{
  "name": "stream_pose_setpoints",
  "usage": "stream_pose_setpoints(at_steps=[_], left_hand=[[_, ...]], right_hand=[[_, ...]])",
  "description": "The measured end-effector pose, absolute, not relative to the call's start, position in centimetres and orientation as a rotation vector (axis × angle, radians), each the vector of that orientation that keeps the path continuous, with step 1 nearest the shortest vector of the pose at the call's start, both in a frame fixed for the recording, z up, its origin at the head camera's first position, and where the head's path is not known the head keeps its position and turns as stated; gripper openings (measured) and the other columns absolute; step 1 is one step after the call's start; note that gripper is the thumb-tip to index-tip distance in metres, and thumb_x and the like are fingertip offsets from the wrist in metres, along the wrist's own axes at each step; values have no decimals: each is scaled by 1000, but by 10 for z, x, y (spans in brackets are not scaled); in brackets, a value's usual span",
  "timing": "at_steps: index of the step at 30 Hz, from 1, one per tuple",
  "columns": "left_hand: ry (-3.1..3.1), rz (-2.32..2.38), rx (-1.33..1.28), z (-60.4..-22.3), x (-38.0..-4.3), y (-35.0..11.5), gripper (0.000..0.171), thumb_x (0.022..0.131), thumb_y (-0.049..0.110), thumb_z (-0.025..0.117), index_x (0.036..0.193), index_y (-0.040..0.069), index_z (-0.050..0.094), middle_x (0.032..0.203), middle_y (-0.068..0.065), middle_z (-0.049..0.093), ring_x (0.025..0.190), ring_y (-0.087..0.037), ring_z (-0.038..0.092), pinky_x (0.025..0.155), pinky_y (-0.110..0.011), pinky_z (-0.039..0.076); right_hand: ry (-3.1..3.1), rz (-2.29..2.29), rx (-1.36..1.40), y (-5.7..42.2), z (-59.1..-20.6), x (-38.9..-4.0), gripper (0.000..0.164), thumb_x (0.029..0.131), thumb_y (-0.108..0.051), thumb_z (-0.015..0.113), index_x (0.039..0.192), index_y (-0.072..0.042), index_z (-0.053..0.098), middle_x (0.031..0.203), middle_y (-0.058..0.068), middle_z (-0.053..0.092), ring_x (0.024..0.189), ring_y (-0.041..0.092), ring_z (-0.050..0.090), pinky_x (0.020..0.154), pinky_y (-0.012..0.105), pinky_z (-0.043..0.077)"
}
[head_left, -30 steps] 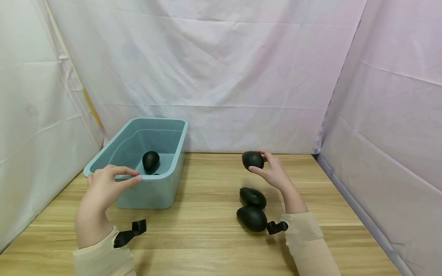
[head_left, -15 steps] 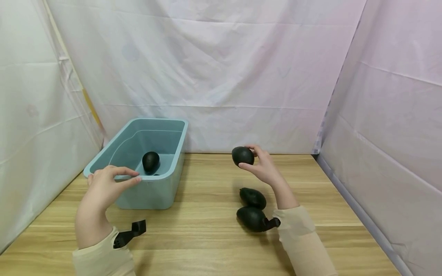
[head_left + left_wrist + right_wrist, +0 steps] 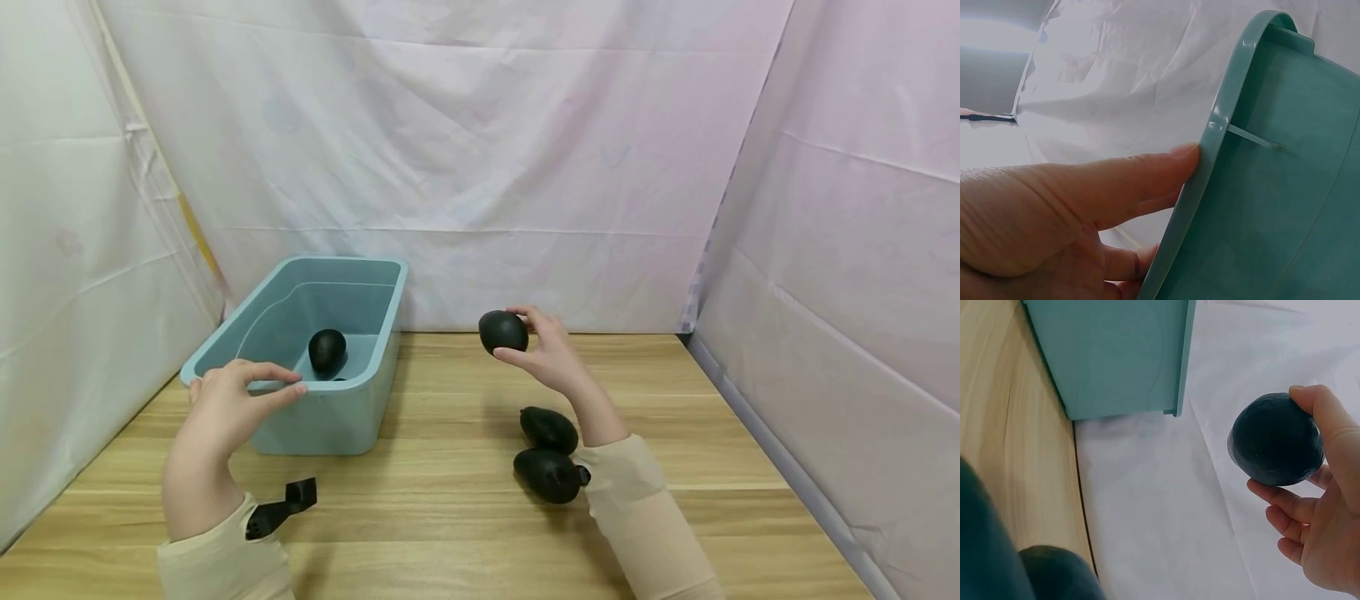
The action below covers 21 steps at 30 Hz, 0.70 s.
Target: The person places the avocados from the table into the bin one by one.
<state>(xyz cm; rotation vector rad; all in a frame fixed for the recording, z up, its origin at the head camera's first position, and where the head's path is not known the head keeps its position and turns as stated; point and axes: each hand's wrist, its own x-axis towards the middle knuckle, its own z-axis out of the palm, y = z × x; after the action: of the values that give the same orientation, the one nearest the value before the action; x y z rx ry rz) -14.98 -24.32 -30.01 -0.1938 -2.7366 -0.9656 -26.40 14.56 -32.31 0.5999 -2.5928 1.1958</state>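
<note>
My right hand point(image 3: 551, 354) holds a dark green avocado point(image 3: 502, 332) between thumb and fingers, raised above the table right of the bin. The right wrist view shows this avocado point(image 3: 1272, 440) gripped at its side, the lower fingers loosely bent. With thumb and fingers, my left hand point(image 3: 225, 408) grips the near rim of a blue-green plastic bin point(image 3: 330, 417); its thumb point(image 3: 1160, 169) presses that rim in the left wrist view. One avocado point(image 3: 327, 352) lies inside the bin, and a dark sliver shows beside it, mostly hidden by the near wall.
Two more avocados lie touching on the wooden table point(image 3: 435, 517), one farther point(image 3: 549, 430) and one nearer point(image 3: 546, 476), left of my right forearm. White cloth point(image 3: 480, 167) hangs behind and at both sides. Black camera mounts sit on both wrists.
My right hand has moved left and slightly up, carrying the avocado toward the bin. The left hand, the bin and the other avocados stay where they were.
</note>
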Motion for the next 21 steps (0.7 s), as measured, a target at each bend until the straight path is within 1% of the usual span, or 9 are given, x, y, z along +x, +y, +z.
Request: stream_pose_setpoints(at_steps=[10,15,21], left_hand=[[-2749,-971,-186,-300,-150,-244,35,89,34,70,108,4,72,118,-28,57,119,-57,31,95,-74,-14],[-2737,-967,-193,-301,-150,-244,34,88,33,70,106,4,72,117,-27,59,118,-56,33,96,-75,-12],[-2726,-959,-204,-301,-150,-243,33,88,32,71,105,5,73,115,-27,59,116,-55,34,96,-75,-10]], right_hand=[[-2630,1231,609,122,-311,-257,66,80,-39,77,137,-22,49,121,10,51,117,33,42,84,54,44],[-2603,1227,643,112,-305,-256,65,80,-38,78,136,-22,50,119,8,53,113,27,42,82,51,45],[-2552,1238,675,99,-296,-253,63,78,-37,79,134,-23,52,114,5,56,111,25,43,81,49,44]])
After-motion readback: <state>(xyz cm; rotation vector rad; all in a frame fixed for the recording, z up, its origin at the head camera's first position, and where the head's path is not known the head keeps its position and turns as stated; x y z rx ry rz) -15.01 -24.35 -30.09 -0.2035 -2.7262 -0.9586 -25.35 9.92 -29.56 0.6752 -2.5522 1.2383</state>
